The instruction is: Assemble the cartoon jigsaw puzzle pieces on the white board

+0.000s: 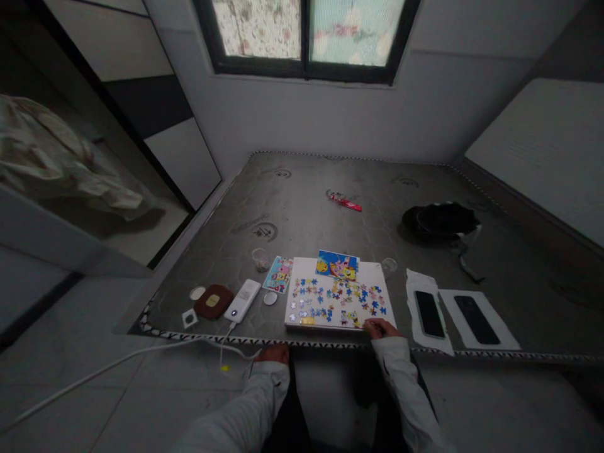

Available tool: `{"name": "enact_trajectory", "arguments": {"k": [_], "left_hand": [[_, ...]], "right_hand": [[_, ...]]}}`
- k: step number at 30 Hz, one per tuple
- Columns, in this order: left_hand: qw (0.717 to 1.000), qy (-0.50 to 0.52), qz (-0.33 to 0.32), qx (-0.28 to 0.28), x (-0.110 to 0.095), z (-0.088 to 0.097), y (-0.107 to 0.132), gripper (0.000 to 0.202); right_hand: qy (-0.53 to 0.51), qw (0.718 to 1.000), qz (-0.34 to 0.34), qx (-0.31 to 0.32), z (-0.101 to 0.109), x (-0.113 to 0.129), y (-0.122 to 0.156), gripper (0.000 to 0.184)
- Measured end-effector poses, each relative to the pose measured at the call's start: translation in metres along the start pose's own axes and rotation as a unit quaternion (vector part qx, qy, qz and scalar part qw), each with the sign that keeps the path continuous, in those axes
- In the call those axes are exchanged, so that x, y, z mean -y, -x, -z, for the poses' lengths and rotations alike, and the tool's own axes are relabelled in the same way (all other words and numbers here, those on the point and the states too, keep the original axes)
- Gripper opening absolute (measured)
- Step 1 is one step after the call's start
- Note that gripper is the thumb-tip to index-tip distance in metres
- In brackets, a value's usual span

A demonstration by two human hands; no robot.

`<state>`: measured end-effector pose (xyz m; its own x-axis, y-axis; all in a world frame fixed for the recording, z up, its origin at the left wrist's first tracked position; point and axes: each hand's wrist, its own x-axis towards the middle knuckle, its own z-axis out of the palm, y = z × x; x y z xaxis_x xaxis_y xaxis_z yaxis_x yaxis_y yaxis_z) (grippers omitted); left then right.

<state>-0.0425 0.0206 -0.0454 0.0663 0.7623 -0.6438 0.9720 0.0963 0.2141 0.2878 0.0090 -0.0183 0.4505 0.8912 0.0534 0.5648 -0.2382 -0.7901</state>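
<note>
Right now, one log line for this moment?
right hand: at puzzle pieces, near corner of board | left hand: at near edge of mattress

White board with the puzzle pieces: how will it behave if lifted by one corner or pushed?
The white board looks flat and stiff, so it probably lifts as one sheet. The loose puzzle pieces on it would likely slide off at any tilt. Pushed, it may drag on the quilted mattress.

Both arms are in long, loose sleeves, pale grey-white and pretty wrinkly. The left sleeve (245, 409) and right sleeve (406, 390) have cuffs ending right at the bare left hand (274, 353) and right hand (380, 328). Dark trousers (295, 418), blackish.
</note>
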Motion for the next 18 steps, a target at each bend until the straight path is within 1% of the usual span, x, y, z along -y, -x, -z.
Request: {"name": "enact_trajectory", "arguments": {"k": [2, 4, 6, 10, 11, 14, 18], "left_hand": [[1.000, -0.002, -0.002, -0.008, -0.001, 0.000, 0.001, 0.029], [1.000, -0.004, 0.001, -0.017, -0.001, 0.000, 0.003, 0.030], [1.000, -0.007, 0.004, -0.023, -0.001, -0.001, 0.003, 0.030], [0.999, -0.011, 0.003, -0.036, -0.001, -0.003, 0.003, 0.030], [0.999, -0.012, 0.003, -0.038, -0.001, -0.003, 0.002, 0.030], [0.999, -0.015, 0.013, -0.041, 0.000, -0.006, 0.000, 0.028], [0.999, -0.018, 0.028, -0.039, 0.000, -0.009, -0.001, 0.028]], "right_hand": [[-0.002, 1.000, 0.023, -0.001, -0.003, -0.003, 0.009, 0.049], [-0.017, 1.000, 0.022, -0.009, -0.008, -0.001, 0.017, 0.049], [-0.041, 0.999, -0.001, -0.013, -0.013, 0.002, 0.021, 0.050], [-0.085, 0.993, -0.078, -0.013, -0.018, 0.009, 0.024, 0.056], [-0.094, 0.992, -0.086, -0.012, -0.018, 0.011, 0.024, 0.057], [-0.115, 0.990, -0.078, -0.013, -0.019, 0.014, 0.024, 0.057], [-0.128, 0.988, -0.078, -0.024, -0.023, 0.011, 0.023, 0.056]]}}
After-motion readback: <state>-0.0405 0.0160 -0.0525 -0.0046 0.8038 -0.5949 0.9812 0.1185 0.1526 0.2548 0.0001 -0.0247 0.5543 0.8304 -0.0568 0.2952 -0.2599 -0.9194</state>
